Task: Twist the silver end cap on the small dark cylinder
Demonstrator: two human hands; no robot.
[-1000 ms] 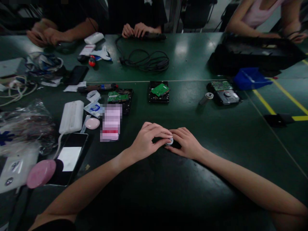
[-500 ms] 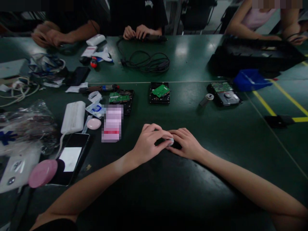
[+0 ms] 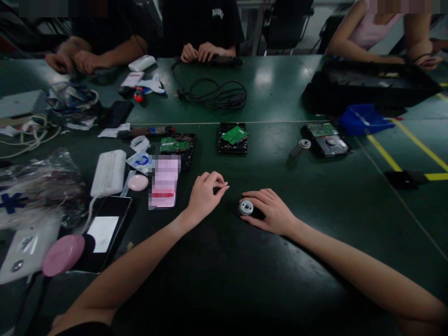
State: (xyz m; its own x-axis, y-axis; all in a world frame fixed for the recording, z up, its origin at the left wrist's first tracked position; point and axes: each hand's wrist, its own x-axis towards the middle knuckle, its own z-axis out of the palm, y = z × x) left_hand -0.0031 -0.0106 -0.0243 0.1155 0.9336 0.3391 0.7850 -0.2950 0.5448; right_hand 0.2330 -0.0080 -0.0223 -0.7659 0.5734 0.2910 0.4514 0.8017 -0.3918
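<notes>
A small round silver part (image 3: 246, 208) with a dark centre stands on the dark green table, and the fingers of my right hand (image 3: 268, 210) wrap round its right side. To its upper left, my left hand (image 3: 209, 190) is raised with thumb and fingertips pinched together; whatever is between them is too small to make out. Beyond my hands lies a black hard drive (image 3: 233, 147) with a green circuit board (image 3: 234, 135) on it. A metal cylinder (image 3: 300, 147) stands farther right, beside another drive (image 3: 328, 140).
At the left are a phone (image 3: 108, 233), a white power bank (image 3: 109, 172), a pink round case (image 3: 63, 255) and plastic bags (image 3: 42, 191). A coiled black cable (image 3: 217, 93) and a black tray (image 3: 371, 88) lie across the table, near other people's hands.
My left hand has moved off the silver part, up and to the left, with its fingertips together. The top of the part now shows. My right hand has stayed at it.
</notes>
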